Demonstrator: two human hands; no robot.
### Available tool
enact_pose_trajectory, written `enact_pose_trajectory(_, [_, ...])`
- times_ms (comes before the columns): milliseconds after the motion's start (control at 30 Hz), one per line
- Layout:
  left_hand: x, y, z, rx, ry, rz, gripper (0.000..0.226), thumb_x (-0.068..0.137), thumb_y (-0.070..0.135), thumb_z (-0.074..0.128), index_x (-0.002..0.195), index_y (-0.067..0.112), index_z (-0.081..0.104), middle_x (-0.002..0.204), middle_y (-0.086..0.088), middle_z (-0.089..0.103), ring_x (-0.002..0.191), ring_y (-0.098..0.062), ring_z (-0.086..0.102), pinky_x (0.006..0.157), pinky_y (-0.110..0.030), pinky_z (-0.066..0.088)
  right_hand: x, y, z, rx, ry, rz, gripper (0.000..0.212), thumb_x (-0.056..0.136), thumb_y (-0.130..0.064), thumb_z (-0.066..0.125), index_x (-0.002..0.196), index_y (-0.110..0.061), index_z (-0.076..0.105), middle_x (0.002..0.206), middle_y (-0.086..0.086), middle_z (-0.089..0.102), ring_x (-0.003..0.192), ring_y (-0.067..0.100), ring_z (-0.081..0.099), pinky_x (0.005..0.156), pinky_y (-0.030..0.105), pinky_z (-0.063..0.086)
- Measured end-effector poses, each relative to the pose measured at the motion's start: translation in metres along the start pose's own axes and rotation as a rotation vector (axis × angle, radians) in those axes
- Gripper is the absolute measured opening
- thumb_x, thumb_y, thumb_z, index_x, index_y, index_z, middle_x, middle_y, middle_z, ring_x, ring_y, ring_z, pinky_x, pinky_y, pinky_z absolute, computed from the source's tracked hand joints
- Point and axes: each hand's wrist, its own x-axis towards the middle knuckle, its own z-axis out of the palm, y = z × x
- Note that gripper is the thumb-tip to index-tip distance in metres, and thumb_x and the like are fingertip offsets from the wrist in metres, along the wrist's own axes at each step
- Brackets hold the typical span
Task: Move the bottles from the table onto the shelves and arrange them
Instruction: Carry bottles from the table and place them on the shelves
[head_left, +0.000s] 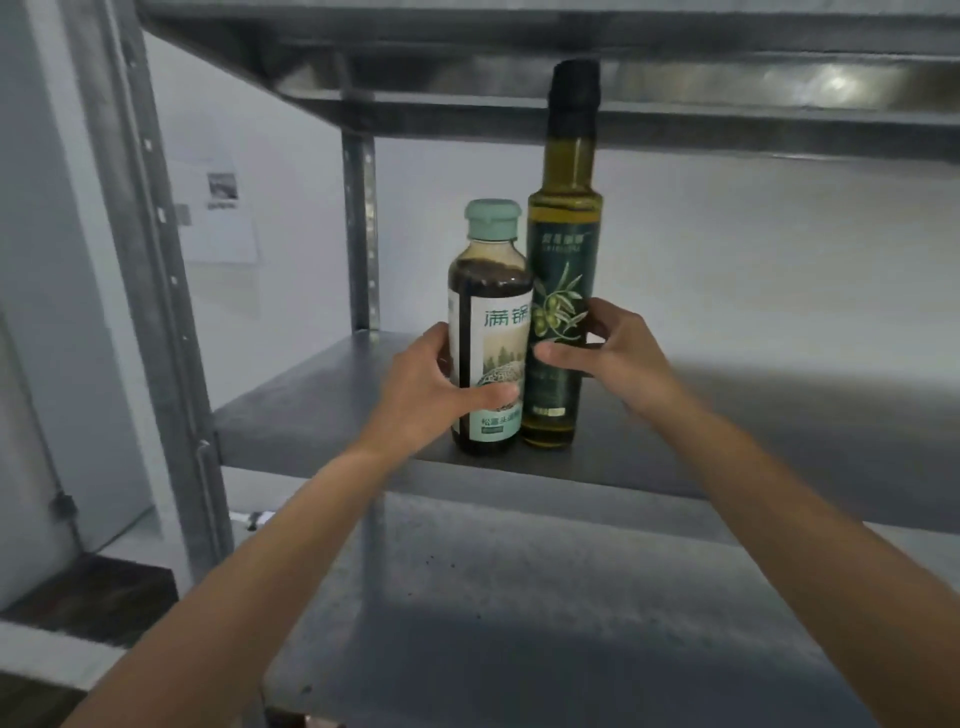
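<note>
Two bottles stand upright side by side, touching, near the front edge of a metal shelf (322, 415). The left one is a short dark sauce bottle (491, 291) with a pale green cap and a white-green label. My left hand (431, 389) wraps around its lower body, thumb across the label. The right one is a tall olive oil bottle (563, 234) with a black cap and dark green label. My right hand (613, 348) holds its middle, thumb in front and fingers behind.
The rack has a shelf above (519, 31) close over the tall bottle's cap and a lower shelf (519, 623) beneath. Perforated uprights (361, 228) stand at the left. A white wall is behind, with a paper sheet (218, 208) at the left.
</note>
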Motion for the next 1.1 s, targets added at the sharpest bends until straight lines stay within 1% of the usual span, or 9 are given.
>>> enact_pose_trajectory(233, [0.025,-0.011,-0.002,0.106,-0.023,-0.108,0.067,0.066,0.037,0.083,0.123,0.017,0.055,0.117,0.002,0.065,0.100,-0.013,0.061,0.074,-0.023,0.049,0.024,0.016,0.017,0.040,0.018,0.068,0.056,0.072,-0.024,0.080,0.121,-0.015,0.055,0.122,0.003,0.062,0.113,0.018,0.057,0.096,0.046,0.049])
enact_pose_trajectory(333, [0.025,-0.012,-0.002,0.090,-0.040,-0.122,0.066,0.068,0.037,0.082,0.124,0.017,0.055,0.120,0.001,0.064,0.103,-0.014,0.059,0.070,-0.018,0.046,0.021,0.020,0.019,0.037,0.036,0.068,0.055,0.074,-0.025,0.079,0.122,-0.015,0.053,0.121,0.000,0.061,0.114,0.014,0.054,0.096,0.044,0.049])
enact_pose_trajectory(467, [0.019,-0.015,0.002,0.099,-0.009,-0.144,0.067,0.073,0.042,0.077,0.129,0.017,0.051,0.131,-0.002,0.059,0.115,-0.018,0.056,0.083,-0.027,0.046,0.016,0.019,0.023,0.023,0.048,0.063,0.059,0.077,-0.028,0.076,0.128,-0.014,0.050,0.125,0.000,0.058,0.118,0.013,0.052,0.096,0.037,0.049])
enact_pose_trajectory(600, [0.009,-0.014,0.007,0.175,-0.026,-0.132,0.065,0.080,0.049,0.067,0.134,0.019,0.045,0.134,0.000,0.056,0.108,-0.007,0.052,0.068,-0.007,0.038,0.007,0.025,0.024,-0.058,-0.007,0.110,0.067,0.077,-0.029,0.075,0.134,-0.017,0.042,0.132,0.002,0.053,0.119,0.017,0.051,0.097,0.038,0.047])
enact_pose_trajectory(667, [-0.003,-0.016,0.010,0.242,0.014,-0.112,0.061,0.084,0.050,0.062,0.134,0.020,0.043,0.134,0.000,0.054,0.115,-0.012,0.053,0.074,-0.013,0.039,-0.003,0.031,0.019,-0.165,-0.103,0.171,0.068,0.078,-0.030,0.075,0.136,-0.017,0.042,0.133,0.005,0.053,0.119,0.021,0.052,0.100,0.040,0.045])
enact_pose_trajectory(767, [-0.037,-0.022,0.018,0.436,0.263,0.084,0.053,0.092,0.047,0.053,0.134,0.018,0.040,0.133,-0.004,0.049,0.118,-0.015,0.047,0.084,-0.023,0.039,-0.027,0.040,0.002,-0.534,-0.240,0.165,0.063,0.084,-0.041,0.065,0.140,-0.023,0.040,0.137,0.002,0.053,0.122,0.018,0.051,0.095,0.026,0.036])
enact_pose_trajectory(833, [-0.061,-0.025,0.029,0.567,0.372,0.326,0.044,0.095,0.039,0.049,0.129,0.013,0.043,0.128,-0.010,0.049,0.115,-0.020,0.045,0.087,-0.026,0.039,-0.046,0.042,-0.010,-0.752,-0.264,0.131,0.063,0.087,-0.051,0.056,0.142,-0.027,0.037,0.138,-0.001,0.051,0.122,0.018,0.049,0.093,0.028,0.037])
enact_pose_trajectory(933, [-0.087,-0.024,0.060,0.647,0.218,0.533,0.041,0.093,0.032,0.048,0.125,0.007,0.053,0.124,-0.015,0.054,0.113,-0.030,0.052,0.093,-0.038,0.046,-0.084,0.041,-0.029,-0.980,-0.166,0.039,0.055,0.090,-0.056,0.044,0.137,-0.029,0.045,0.137,-0.003,0.051,0.123,0.019,0.047,0.095,0.034,0.041])
enact_pose_trajectory(1100, [-0.117,-0.024,0.119,0.659,0.037,0.831,0.033,0.089,0.018,0.062,0.117,0.001,0.064,0.119,-0.021,0.062,0.110,-0.036,0.060,0.099,-0.048,0.046,-0.171,0.040,-0.066,-1.127,0.116,-0.127,0.049,0.091,-0.050,0.049,0.121,-0.013,0.063,0.123,0.007,0.063,0.114,0.028,0.059,0.095,0.041,0.045])
